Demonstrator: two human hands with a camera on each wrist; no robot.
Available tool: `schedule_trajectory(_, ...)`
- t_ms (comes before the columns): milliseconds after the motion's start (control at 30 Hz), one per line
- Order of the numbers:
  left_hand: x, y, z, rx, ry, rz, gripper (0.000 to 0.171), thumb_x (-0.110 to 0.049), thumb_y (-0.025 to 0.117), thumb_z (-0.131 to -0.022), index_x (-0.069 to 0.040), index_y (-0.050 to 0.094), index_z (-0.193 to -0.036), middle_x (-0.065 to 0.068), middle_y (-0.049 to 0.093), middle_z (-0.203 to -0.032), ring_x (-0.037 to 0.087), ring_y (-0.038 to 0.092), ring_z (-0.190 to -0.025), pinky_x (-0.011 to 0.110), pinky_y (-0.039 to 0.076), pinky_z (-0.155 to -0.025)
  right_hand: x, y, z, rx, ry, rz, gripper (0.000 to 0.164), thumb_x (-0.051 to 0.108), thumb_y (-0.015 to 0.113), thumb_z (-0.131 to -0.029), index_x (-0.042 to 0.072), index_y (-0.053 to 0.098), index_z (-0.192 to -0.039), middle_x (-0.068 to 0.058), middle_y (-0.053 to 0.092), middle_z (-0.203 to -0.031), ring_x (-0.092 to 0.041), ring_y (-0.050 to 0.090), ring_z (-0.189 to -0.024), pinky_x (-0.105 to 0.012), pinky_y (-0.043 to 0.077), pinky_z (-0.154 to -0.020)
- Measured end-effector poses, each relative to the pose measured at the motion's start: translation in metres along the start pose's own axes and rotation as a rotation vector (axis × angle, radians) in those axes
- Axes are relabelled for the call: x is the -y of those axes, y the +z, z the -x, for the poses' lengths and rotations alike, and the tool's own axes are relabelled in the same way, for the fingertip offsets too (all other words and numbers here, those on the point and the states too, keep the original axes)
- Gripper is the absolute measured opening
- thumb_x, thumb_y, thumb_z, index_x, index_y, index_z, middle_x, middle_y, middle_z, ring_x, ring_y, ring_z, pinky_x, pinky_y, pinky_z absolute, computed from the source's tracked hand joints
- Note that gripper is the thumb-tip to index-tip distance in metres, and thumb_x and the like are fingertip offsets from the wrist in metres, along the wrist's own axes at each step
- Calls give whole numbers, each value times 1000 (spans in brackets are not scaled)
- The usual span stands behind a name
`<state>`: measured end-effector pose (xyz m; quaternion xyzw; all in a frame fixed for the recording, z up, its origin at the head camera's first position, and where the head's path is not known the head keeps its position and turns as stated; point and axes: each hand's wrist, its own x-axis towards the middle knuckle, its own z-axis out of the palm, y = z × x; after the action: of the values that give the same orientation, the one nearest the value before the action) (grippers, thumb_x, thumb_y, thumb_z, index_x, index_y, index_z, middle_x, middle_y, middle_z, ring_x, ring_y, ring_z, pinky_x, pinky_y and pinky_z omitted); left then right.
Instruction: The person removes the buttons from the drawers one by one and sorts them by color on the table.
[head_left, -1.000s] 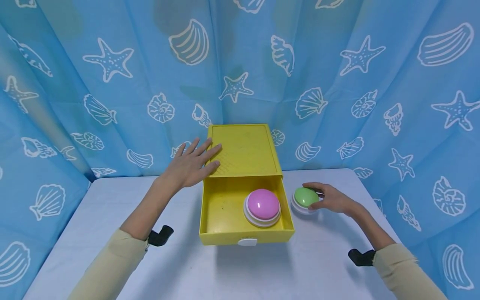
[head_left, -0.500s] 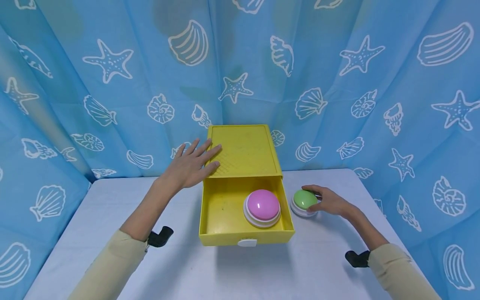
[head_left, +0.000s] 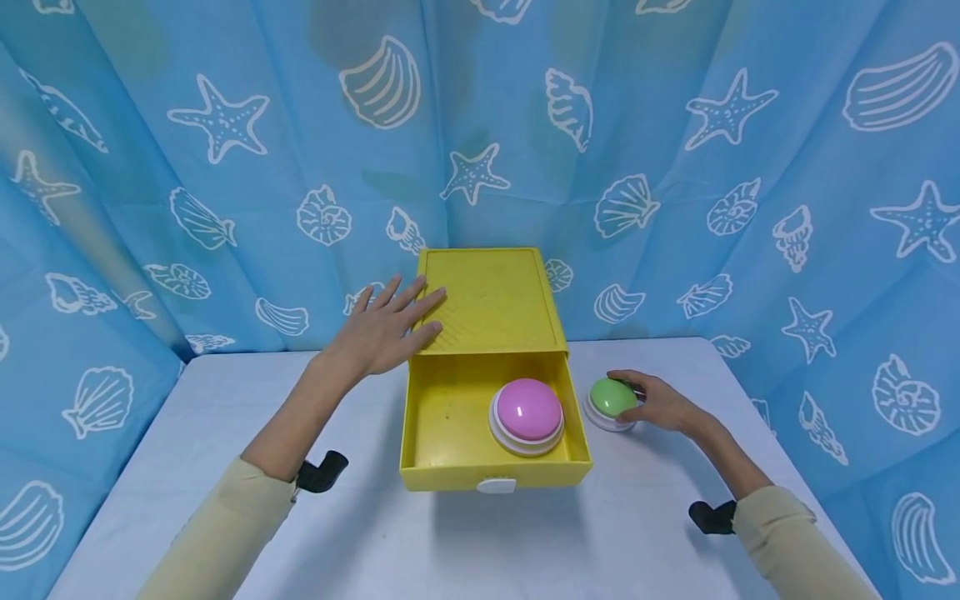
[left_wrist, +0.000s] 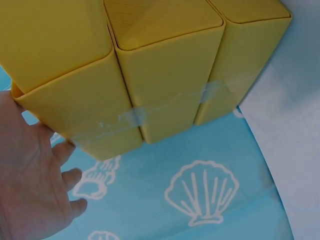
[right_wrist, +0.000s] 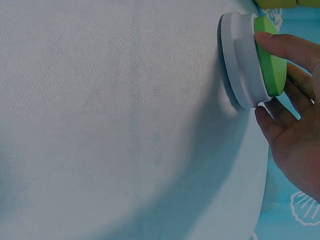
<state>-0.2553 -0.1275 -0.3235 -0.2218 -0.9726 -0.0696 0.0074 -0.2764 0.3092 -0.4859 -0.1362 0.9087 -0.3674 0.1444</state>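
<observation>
My left hand lies with spread, straight fingers on the left edge of a yellow drawer box; in the left wrist view its fingers reach past the box's side. The box's drawer is pulled out toward me. A large pink dome button with a white base sits in the drawer's right half. Right of the box, my right hand holds a smaller green dome button on the table. In the right wrist view, the thumb presses the green dome and fingers curl round its other side.
A white-covered table bears everything. Blue curtains with white seashell and starfish prints stand behind and at both sides. The drawer's white handle faces me. In the left wrist view, clear tape crosses the box's yellow sections.
My right forearm has shifted slightly left and the green button has tipped or settled a little lower. The left hand, the drawer and the pink button have stayed in place.
</observation>
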Motion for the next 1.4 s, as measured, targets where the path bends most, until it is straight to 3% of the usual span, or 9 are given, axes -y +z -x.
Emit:
schedule_trajectory(533, 1, 1, 1, 2, -1, -4, 61, -59, 19, -94, -30, 16, -148, 1, 7, -153, 30, -1, -138, 53, -3, -107, 0, 1, 0, -13, -32, -10, 77, 24, 72, -76, 4, 34, -140, -22, 31, -142, -44, 28, -125, -61, 31, -93)
schedule_trajectory(667, 2, 0, 1, 0, -3, -3, 61, -59, 19, -94, -30, 17, -148, 1, 8, -153, 30, 0, -138, 52, -3, -107, 9, -1, 3, -70, -33, 28, 73, 30, 70, -79, 7, 37, -139, -21, 30, -142, -47, 28, -124, -63, 34, -89)
schedule_trajectory(833, 1, 0, 0, 6, -3, -6, 61, -59, 19, -94, -31, 16, -148, 0, 7, -153, 30, -1, -138, 52, -3, -107, 30, -8, 9, -143, -76, 6, 63, 28, 70, -81, 9, 44, -135, -16, 39, -139, -40, 35, -124, -57, 34, -93)
schedule_trajectory(1033, 1, 0, 0, 7, 7, -3, 61, -59, 19, -94, -31, 15, -148, 1, 7, -153, 29, -1, -138, 53, -3, -107, 59, -19, 20, -136, -185, -91, 61, 30, 71, -81, 10, 46, -133, -10, 47, -133, -31, 43, -121, -45, 38, -94)
schedule_trajectory(1400, 2, 0, -1, 12, 1, 21, 60, -58, 19, -94, -31, 15, -148, 0, 6, -153, 28, -2, -138, 52, -4, -107, 126, -30, 48, -180, -310, -152, 54, 22, 70, -82, 13, 49, -131, -1, 51, -129, -19, 48, -118, -31, 44, -89)
